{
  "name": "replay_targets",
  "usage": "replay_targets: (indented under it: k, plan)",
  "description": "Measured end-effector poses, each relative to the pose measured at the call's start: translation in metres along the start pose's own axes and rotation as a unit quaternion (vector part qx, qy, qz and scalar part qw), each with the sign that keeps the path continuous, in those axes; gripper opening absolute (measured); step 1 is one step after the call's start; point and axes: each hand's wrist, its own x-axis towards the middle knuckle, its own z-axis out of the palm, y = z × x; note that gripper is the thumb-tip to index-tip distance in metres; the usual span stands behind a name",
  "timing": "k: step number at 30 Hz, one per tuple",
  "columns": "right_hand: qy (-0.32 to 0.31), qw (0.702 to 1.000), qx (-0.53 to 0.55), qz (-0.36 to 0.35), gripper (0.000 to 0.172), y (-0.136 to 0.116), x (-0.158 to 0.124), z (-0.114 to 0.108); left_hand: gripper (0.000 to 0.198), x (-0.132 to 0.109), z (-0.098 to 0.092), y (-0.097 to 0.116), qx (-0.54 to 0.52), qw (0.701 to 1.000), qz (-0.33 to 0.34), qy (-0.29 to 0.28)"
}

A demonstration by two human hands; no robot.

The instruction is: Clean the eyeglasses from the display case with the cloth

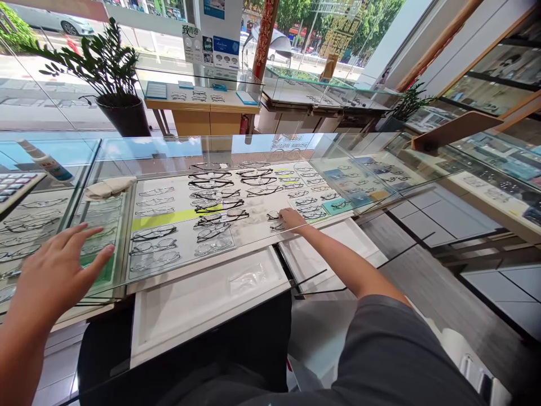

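Note:
My right hand [291, 219] reaches under the glass top [177, 152] into the display case, its fingers closed around a pair of glasses [274, 216] on the white tray [257, 223]. Rows of dark and clear eyeglass frames [217, 194] lie on that tray, with a yellow-green strip [169, 218] among them. My left hand [59, 270] hovers over the glass counter at the left, fingers spread, holding nothing.
A folded cloth [109, 187], a spray bottle [44, 160] and a calculator [14, 187] lie on the counter at left. Two white drawers [203, 299] stick out below the case. A potted plant [114, 84] and more display cases [203, 98] stand behind.

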Motion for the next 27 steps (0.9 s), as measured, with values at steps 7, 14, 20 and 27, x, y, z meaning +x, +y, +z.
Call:
replay_targets:
  k: [7, 14, 20, 27]
  plan:
    - [0.016, 1.000, 0.003, 0.021, 0.042, 0.0017, 0.0015, 0.0002, 0.101, -0.0004, 0.0022, -0.0018, 0.000, 1.000, 0.008, 0.005]
    - [0.002, 1.000, -0.015, 0.008, 0.038, 0.0082, 0.0048, 0.0008, 0.101, 0.0001, 0.0033, -0.0062, 0.001, 1.000, 0.013, 0.003]
    - [0.001, 1.000, -0.028, -0.008, 0.043, 0.0075, 0.0050, 0.0048, 0.102, 0.0013, 0.0035, -0.0065, 0.011, 1.000, 0.010, -0.005]
    - [0.005, 0.999, -0.035, -0.009, 0.040, 0.0060, 0.0020, -0.0030, 0.102, 0.0004, 0.0010, -0.0015, 0.000, 1.000, 0.009, -0.007]
